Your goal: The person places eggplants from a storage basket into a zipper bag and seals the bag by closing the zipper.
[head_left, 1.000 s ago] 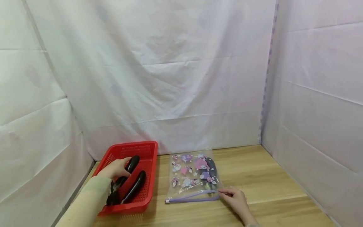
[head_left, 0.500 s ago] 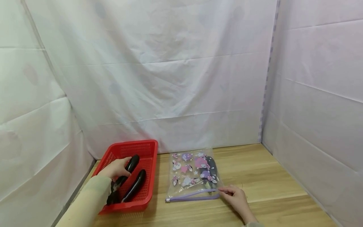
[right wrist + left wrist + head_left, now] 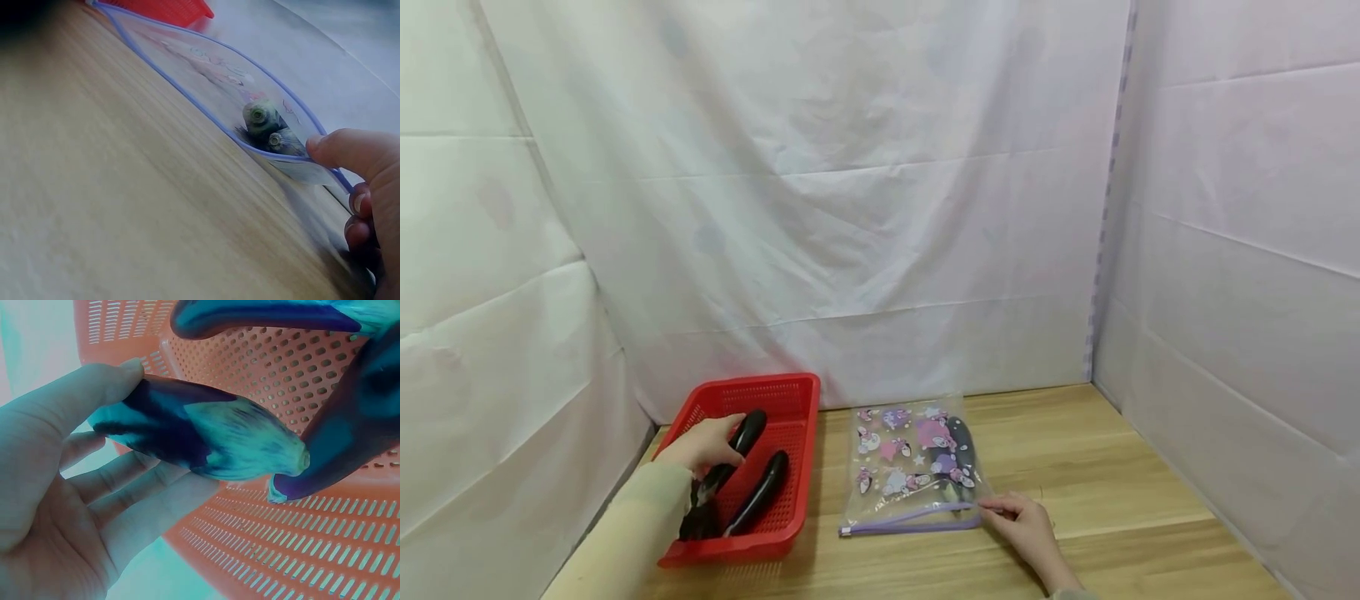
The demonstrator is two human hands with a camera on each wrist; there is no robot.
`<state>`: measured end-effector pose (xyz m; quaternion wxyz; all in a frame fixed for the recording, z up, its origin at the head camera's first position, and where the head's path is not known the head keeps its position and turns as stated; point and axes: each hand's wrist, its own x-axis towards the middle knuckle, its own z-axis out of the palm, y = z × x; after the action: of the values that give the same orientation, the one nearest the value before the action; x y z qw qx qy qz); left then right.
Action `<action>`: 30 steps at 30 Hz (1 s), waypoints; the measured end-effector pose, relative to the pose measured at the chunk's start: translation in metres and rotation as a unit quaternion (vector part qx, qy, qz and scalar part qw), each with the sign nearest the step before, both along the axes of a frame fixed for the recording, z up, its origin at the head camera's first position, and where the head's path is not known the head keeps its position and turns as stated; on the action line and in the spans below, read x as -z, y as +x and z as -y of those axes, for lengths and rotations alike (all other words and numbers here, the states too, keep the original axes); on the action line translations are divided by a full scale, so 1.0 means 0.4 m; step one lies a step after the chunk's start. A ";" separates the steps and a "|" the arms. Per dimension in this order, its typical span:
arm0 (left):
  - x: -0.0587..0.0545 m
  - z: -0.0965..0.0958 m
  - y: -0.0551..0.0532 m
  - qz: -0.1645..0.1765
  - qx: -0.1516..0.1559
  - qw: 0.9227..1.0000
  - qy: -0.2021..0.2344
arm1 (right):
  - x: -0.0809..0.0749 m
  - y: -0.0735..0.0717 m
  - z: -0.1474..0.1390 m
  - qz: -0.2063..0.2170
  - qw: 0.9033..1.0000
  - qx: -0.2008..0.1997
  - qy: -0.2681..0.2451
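In the head view my left hand [image 3: 703, 446] grips a dark eggplant [image 3: 748, 433] over the red basket [image 3: 808, 467]. The left wrist view shows the thumb on top of this eggplant [image 3: 181, 425], fingers under it, pale stem end pointing away from the palm. Another eggplant [image 3: 762, 493] lies to its right in the basket. A clear printed zip bag [image 3: 880, 475] lies flat on the table, and my right hand [image 3: 1022, 529] pinches the right end of its purple zip edge [image 3: 917, 527]. Two eggplant stem ends [image 3: 259, 115] show inside the gaping mouth in the right wrist view.
The wooden table [image 3: 1120, 500] carries the basket on the left and the bag in the middle. White cloth [image 3: 880, 208] hangs behind and along both sides. A further eggplant [image 3: 698, 523] sits at the basket's near left corner, partly hidden by the sleeve.
Both hands keep their holds on the eggplant and the bag edge. The head view shifts slightly; nothing else has visibly moved.
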<state>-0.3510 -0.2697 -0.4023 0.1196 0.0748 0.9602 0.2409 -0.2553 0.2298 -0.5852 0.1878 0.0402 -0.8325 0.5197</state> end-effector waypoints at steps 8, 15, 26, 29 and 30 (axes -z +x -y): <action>-0.005 -0.002 0.019 0.002 0.001 1.000 -0.004 | 0.014 0.005 -0.002 0.021 1.000 0.005 0.003; -0.002 0.005 0.033 0.000 -0.001 1.000 -0.002 | -0.002 0.006 -0.001 0.015 1.000 0.000 -0.003; -0.006 0.001 0.034 0.002 -0.006 1.000 -0.006 | 0.004 0.004 -0.005 -0.023 1.000 -0.004 -0.005; -0.006 0.005 0.039 -0.001 -0.001 1.000 -0.003 | 0.007 0.000 -0.001 -0.028 1.000 0.000 -0.005; -0.006 0.008 0.041 -0.003 -0.004 1.000 -0.002 | 0.008 -0.002 0.001 -0.027 1.000 -0.001 -0.004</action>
<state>-0.3347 -0.2728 -0.4001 0.1163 0.0717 0.9614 0.2390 -0.2563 0.2293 -0.5882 0.2094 0.0544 -0.8249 0.5223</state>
